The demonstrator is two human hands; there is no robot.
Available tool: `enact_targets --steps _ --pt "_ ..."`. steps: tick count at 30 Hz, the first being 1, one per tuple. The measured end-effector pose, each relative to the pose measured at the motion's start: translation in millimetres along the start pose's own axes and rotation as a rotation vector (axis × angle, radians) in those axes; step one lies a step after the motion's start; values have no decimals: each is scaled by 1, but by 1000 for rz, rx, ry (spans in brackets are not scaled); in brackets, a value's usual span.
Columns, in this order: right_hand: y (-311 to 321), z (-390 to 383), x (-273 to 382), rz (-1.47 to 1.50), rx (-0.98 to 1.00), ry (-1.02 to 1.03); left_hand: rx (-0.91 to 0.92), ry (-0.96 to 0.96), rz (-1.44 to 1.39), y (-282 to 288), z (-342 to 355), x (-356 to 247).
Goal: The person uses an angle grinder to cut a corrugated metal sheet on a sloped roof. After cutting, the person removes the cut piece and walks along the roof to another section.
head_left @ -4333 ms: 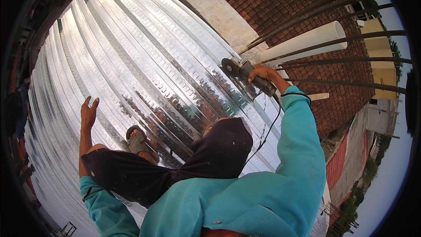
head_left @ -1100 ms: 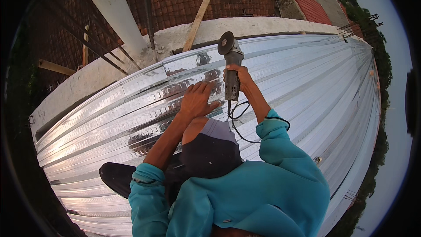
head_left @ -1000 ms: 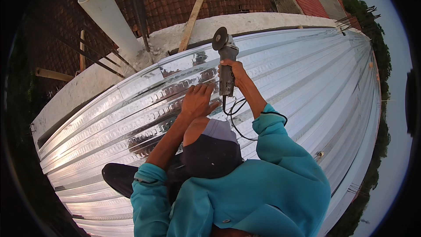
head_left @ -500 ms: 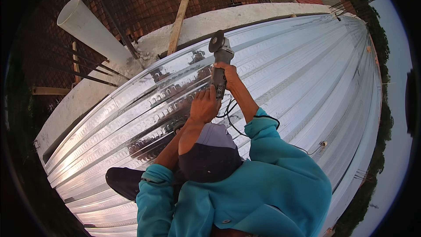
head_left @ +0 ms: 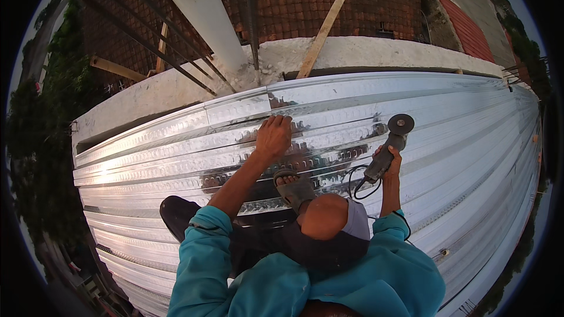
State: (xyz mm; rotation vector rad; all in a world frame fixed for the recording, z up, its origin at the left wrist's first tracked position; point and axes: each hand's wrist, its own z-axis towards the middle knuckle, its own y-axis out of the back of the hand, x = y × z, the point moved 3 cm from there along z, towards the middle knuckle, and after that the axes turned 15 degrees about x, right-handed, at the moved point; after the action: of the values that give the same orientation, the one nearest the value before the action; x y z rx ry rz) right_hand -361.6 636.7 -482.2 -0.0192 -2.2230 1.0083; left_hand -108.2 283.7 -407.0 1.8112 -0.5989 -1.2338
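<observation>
My left hand (head_left: 273, 140) rests on the ribbed silver metal sheet (head_left: 170, 152) near its upper edge, fingers slightly bent on a rib, with no tool in it. My right hand (head_left: 389, 167) is shut round the body of a dark grey angle grinder (head_left: 385, 152), held out to the right with its black disc (head_left: 401, 124) at the top. The grinder's cord (head_left: 358, 185) loops down to the left of my wrist. My sandalled foot (head_left: 289, 186) is on the sheet below my left hand, beside my bare knee (head_left: 320, 217).
A concrete ledge (head_left: 352, 47) borders the sheet's far edge. Beyond it are a tiled roof (head_left: 305, 0), an upright white pipe (head_left: 205, 17), dark rebar (head_left: 135, 35), wooden battens (head_left: 323, 29) and a red roof (head_left: 470, 29). Trees (head_left: 47, 111) stand far left.
My left hand has left the grinder and moved up onto the sheet. My right hand has carried the grinder right and lower, away from the left hand. The view has shifted, showing my foot.
</observation>
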Motion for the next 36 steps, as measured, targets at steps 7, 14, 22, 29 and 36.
enact_targets --steps 7,14,22,29,36 --pt "36 -19 3 -34 -49 77 43 258 182 39 50 129" --pt "42 -18 3 -77 -40 52 397 327 188 34 88 150" --pt "39 -18 0 -79 4 29 335 272 303 37 89 151" --pt "37 -23 2 -80 -21 -25 224 87 400 48 57 124" --pt "42 -27 4 -100 -83 -68 89 -13 500 35 29 105"
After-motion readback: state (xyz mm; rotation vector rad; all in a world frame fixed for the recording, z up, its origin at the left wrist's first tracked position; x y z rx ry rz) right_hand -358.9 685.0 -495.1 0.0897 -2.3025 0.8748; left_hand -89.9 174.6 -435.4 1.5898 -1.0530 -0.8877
